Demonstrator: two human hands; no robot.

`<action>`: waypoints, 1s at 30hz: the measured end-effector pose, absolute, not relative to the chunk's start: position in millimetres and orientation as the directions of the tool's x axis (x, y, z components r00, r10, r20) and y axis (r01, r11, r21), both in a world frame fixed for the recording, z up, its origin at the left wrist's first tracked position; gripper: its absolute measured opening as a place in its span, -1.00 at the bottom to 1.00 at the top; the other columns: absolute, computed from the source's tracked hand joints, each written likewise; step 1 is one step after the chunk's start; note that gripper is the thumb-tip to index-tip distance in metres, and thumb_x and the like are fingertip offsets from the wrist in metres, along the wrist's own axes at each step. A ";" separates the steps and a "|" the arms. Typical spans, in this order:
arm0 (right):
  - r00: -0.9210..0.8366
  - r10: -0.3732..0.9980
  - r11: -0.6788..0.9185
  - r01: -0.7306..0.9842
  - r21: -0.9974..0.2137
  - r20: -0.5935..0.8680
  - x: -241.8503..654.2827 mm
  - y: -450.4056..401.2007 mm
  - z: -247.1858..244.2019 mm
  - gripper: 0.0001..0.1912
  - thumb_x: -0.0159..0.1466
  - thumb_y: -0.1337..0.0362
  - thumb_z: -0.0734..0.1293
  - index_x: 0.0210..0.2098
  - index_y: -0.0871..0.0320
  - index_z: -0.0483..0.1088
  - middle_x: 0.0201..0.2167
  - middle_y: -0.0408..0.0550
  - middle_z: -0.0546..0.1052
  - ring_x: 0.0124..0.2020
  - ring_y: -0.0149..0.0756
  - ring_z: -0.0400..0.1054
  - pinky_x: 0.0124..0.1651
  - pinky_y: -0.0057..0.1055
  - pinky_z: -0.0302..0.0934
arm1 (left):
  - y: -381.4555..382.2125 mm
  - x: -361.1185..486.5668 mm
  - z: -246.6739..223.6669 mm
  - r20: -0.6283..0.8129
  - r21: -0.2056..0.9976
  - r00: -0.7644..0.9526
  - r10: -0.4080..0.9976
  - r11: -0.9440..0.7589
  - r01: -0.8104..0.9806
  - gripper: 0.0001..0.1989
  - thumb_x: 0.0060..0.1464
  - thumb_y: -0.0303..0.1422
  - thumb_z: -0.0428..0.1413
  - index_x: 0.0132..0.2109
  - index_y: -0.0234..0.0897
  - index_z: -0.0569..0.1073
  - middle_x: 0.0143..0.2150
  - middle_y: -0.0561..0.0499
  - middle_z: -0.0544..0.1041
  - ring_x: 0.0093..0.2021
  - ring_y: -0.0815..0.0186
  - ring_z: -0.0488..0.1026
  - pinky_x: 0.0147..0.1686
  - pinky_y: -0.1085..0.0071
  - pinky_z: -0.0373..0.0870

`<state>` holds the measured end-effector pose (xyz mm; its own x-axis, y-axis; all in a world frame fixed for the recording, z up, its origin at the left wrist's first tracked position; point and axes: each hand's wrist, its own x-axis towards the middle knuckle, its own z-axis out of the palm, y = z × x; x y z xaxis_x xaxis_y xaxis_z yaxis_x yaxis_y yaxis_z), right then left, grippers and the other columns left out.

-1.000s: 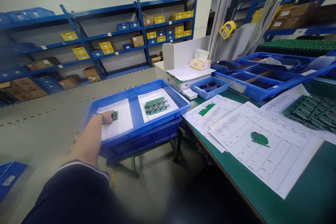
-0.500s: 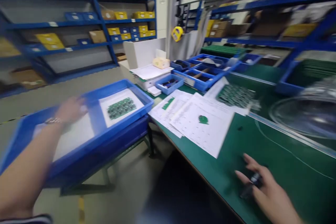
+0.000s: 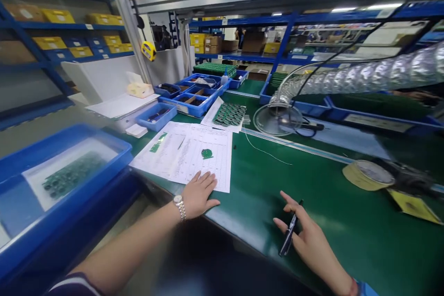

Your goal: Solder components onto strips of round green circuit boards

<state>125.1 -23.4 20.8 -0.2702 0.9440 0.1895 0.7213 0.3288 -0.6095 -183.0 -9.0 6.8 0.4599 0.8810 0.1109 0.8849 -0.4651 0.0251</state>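
Note:
My left hand (image 3: 199, 195), with a metal watch (image 3: 179, 207) at its wrist, lies flat with fingers spread on the lower edge of a printed sheet (image 3: 222, 173). A small round green circuit board (image 3: 206, 153) rests on that paper, just beyond the fingertips. To its left, a green strip (image 3: 158, 142) lies on another sheet. Over the green table mat, my right hand (image 3: 301, 229) holds a black pen (image 3: 290, 236) between thumb and fingers, the index finger stretched out.
A blue tray (image 3: 120, 145) at left holds a panel of boards (image 3: 72, 173) on white paper. More boards (image 3: 229, 114) lie behind the sheets, near blue parts bins (image 3: 189, 107). A fume hood (image 3: 277, 119) on a silver duct (image 3: 360, 76) and a tape roll (image 3: 369, 175) stand right.
My left hand has moved from over the blue tray to the printed sheet, going right. My right hand still has the pen. The view has turned right.

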 end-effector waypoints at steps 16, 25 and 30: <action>-0.177 0.947 0.318 0.655 -0.686 0.270 176.9 26.6 9.1 -0.80 0.18 0.12 0.21 -0.33 0.07 0.11 0.10 0.13 0.28 0.10 -0.11 0.20 0.05 -0.14 0.17 | 110.2 -89.8 42.6 0.132 0.149 0.294 0.947 -0.313 0.938 -0.65 0.15 -0.35 -0.01 0.08 -0.32 0.24 0.05 -0.14 0.32 -0.04 0.21 0.35 -0.09 0.20 0.34; -0.098 0.950 0.296 0.582 -0.757 0.296 188.0 26.7 10.7 -0.88 0.20 0.22 0.21 -0.32 0.08 0.14 0.00 0.08 0.36 0.12 -0.19 0.18 0.04 -0.21 0.17 | 202.4 -45.9 34.3 0.044 0.209 0.313 0.949 -0.315 0.926 -0.73 0.15 -0.30 0.01 -0.03 -0.33 0.33 -0.06 -0.09 0.38 -0.13 0.26 0.38 -0.16 0.21 0.38; -0.111 0.967 0.254 0.532 -0.808 0.231 186.3 32.6 11.8 -0.87 0.17 0.27 0.24 -0.31 0.08 0.15 0.04 0.11 0.33 0.12 -0.18 0.18 0.05 -0.20 0.15 | 253.5 -23.2 37.1 0.047 0.308 0.233 0.971 -0.236 0.922 -0.74 0.16 -0.30 -0.01 -0.04 -0.32 0.34 -0.06 -0.09 0.38 -0.14 0.28 0.39 -0.16 0.23 0.38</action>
<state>186.3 32.6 11.8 -0.1106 0.9667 0.2307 0.5325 0.2536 -0.8075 -23.2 253.5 37.1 0.2328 0.9714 0.0473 0.9217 -0.2359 0.3080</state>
